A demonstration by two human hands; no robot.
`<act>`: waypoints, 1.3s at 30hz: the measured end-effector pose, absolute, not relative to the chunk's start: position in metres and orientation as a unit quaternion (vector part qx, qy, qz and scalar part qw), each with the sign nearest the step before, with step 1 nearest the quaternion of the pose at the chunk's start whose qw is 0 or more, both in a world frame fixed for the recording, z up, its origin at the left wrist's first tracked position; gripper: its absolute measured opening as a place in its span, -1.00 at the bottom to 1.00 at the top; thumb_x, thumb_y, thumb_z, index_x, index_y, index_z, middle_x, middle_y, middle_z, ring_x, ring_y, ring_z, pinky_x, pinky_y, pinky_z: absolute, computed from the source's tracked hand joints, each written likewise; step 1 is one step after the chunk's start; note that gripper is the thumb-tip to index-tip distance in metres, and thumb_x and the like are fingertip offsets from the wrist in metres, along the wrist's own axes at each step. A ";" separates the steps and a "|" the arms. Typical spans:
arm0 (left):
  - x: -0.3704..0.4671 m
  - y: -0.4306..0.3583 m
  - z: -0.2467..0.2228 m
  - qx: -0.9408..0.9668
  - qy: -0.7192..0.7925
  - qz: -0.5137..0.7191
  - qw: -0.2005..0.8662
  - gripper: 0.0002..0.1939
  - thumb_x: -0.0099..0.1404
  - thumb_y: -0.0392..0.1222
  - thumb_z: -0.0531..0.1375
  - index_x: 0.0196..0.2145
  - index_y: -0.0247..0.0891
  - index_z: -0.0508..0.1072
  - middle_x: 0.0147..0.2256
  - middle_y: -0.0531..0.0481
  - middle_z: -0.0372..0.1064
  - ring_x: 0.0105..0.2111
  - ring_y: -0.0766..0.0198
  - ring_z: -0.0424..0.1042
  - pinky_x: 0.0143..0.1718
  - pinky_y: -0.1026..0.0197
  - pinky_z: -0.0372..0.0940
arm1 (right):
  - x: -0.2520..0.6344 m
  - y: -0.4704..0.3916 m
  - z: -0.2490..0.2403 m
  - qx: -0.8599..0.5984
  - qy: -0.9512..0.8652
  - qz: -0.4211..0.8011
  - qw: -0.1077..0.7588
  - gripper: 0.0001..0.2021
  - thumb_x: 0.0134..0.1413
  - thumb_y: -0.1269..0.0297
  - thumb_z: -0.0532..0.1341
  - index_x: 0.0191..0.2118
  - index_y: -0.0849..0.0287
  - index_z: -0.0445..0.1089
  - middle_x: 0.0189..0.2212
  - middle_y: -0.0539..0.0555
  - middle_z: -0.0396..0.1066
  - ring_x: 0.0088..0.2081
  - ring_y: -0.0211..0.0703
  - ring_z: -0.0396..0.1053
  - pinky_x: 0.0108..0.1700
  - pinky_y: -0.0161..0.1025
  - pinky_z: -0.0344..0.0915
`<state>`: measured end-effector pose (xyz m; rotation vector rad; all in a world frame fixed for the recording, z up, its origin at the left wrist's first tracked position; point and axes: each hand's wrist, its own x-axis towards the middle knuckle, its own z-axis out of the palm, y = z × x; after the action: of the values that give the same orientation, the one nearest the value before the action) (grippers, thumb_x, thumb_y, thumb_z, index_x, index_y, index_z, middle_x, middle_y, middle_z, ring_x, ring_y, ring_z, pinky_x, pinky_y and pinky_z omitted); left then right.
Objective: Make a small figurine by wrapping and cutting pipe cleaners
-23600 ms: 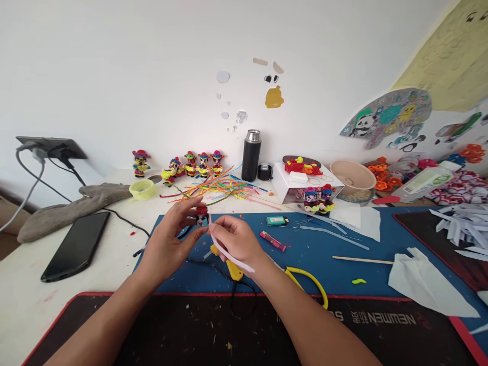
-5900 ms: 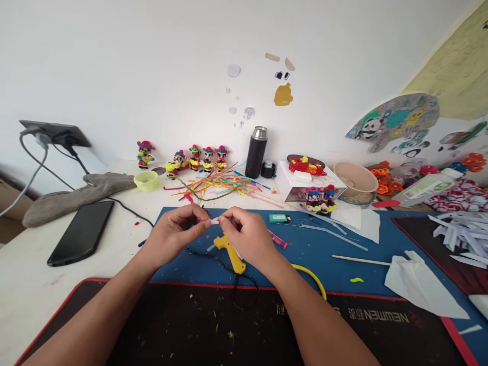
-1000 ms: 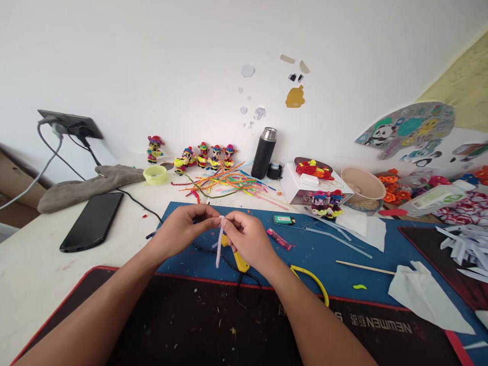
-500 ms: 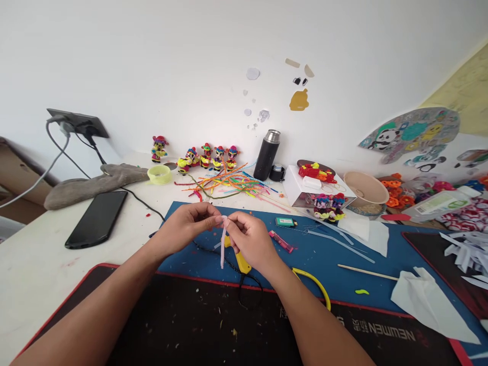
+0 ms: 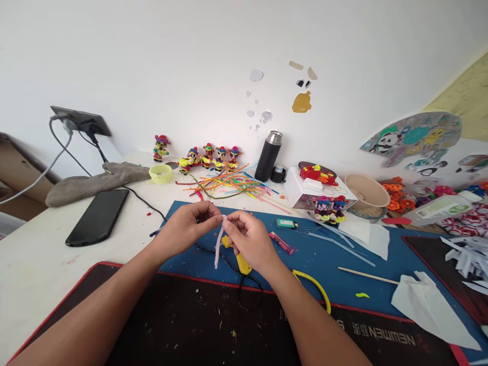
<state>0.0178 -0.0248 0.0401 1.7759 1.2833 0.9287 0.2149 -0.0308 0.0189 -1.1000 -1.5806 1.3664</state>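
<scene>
Between the fingertips of both hands is a pale pink pipe cleaner (image 5: 218,249), its free end hanging down and slightly to the left. My left hand (image 5: 194,223) pinches the top of it from the left, thumb and forefinger together. From the other side my right hand (image 5: 249,236) grips the same spot, its fingers curled in. The bend at the top is partly hidden by the fingertips. Just below and behind the hands lies a yellow glue gun (image 5: 243,264) with a black cord, on the blue mat (image 5: 324,249).
Behind the hands lie a pile of coloured pipe cleaners (image 5: 232,185), several small figures (image 5: 221,157) and a black flask (image 5: 269,156). A phone (image 5: 97,217) is at left. To the right are a pink lighter (image 5: 281,243), a wooden stick (image 5: 368,275) and white tissue (image 5: 430,305).
The hanging end of the pipe cleaner has swung a little to the left. Both hands keep their pinch in nearly the same place, and the view has shifted slightly.
</scene>
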 end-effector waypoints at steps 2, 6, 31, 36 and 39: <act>0.019 -0.025 0.040 0.692 0.498 0.363 0.376 -0.63 0.36 0.16 0.24 -0.35 -0.21 0.54 -0.40 0.01 0.51 -0.35 0.17 0.41 -0.29 0.19 0.29 | 0.214 -0.032 0.019 -0.428 -0.627 0.533 0.372 -0.77 0.32 0.04 0.25 -0.18 0.11 0.40 -0.55 -0.12 0.33 -0.64 -0.33 0.26 -0.62 -0.39 0.20; 0.020 -0.026 0.040 0.693 0.498 0.360 0.376 -0.63 0.36 0.16 0.24 -0.37 -0.20 0.54 -0.41 0.01 0.51 -0.36 0.17 0.40 -0.31 0.19 0.27 | 0.213 -0.033 0.018 -0.445 -0.646 0.508 0.355 -0.83 0.34 0.11 0.21 -0.18 0.10 0.38 -0.53 -0.11 0.39 -0.64 -0.32 0.29 -0.58 -0.37 0.18; 0.018 -0.027 0.038 0.745 0.518 0.301 0.294 -0.77 0.38 -0.02 0.21 -0.34 -0.18 0.54 -0.40 0.07 0.52 -0.38 0.21 0.42 -0.35 0.22 0.23 | 0.214 -0.031 0.013 -0.479 -0.766 0.287 0.319 -0.88 0.34 0.29 0.20 -0.19 0.11 0.50 -0.59 -0.10 0.36 -0.56 -0.25 0.24 -0.43 -0.29 -0.02; 0.018 -0.027 0.037 0.745 0.512 0.309 0.295 -0.77 0.38 -0.01 0.21 -0.34 -0.18 0.54 -0.41 0.07 0.51 -0.39 0.21 0.41 -0.34 0.22 0.24 | 0.215 -0.030 0.012 -0.474 -0.764 0.291 0.327 -0.88 0.34 0.29 0.20 -0.20 0.12 0.49 -0.59 -0.10 0.35 -0.57 -0.26 0.21 -0.43 -0.29 -0.01; 0.017 -0.026 0.036 0.740 0.513 0.313 0.301 -0.77 0.38 -0.02 0.22 -0.34 -0.18 0.54 -0.41 0.07 0.51 -0.39 0.21 0.41 -0.35 0.22 0.24 | 0.214 -0.030 0.014 -0.470 -0.757 0.313 0.329 -0.88 0.35 0.27 0.20 -0.20 0.12 0.48 -0.59 -0.10 0.36 -0.57 -0.27 0.22 -0.43 -0.29 0.00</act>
<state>0.0174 -0.0265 0.0361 1.9641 1.3622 0.8306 0.2144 -0.0303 0.0135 -1.2301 -1.9810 0.8187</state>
